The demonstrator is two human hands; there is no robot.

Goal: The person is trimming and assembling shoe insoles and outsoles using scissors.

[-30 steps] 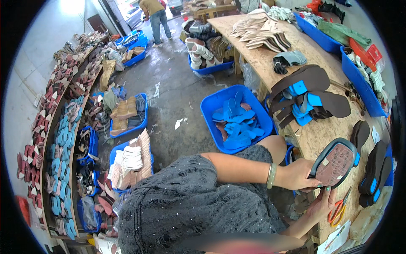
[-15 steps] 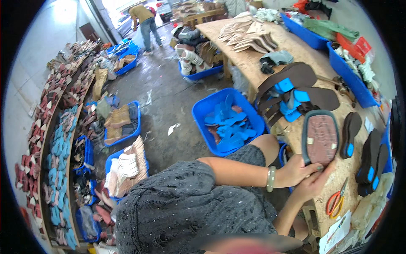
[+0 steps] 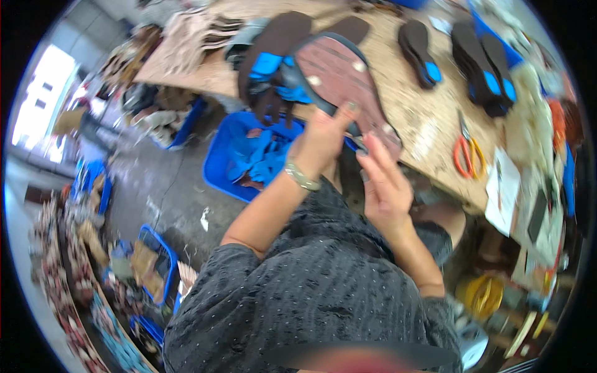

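Observation:
My left hand (image 3: 323, 140) is closed on a long sole-shaped shoe part (image 3: 339, 74), its thumb lying across the face. That face is reddish brown with small pale patches, and a dark grey border wraps the wider end. At the narrow end, my right hand (image 3: 388, 186) has its fingers stretched out beside the edge, fingertips at or very near it; contact is hard to tell. Behind the part lie dark brown insoles (image 3: 283, 37) with blue patches (image 3: 266, 65), partly covered by it.
The wooden table (image 3: 429, 133) carries more dark insoles (image 3: 418, 53), orange-handled scissors (image 3: 467, 152) and a white paper (image 3: 502, 193) with a pen. A blue bin (image 3: 214, 165) of blue pieces stands on the floor to the left. A yellow container (image 3: 482, 295) sits below at right.
My view has swung toward the right. The shoe part has tipped from near upright to slanting. My right hand has left its grip beside the left one and opened at the narrow end.

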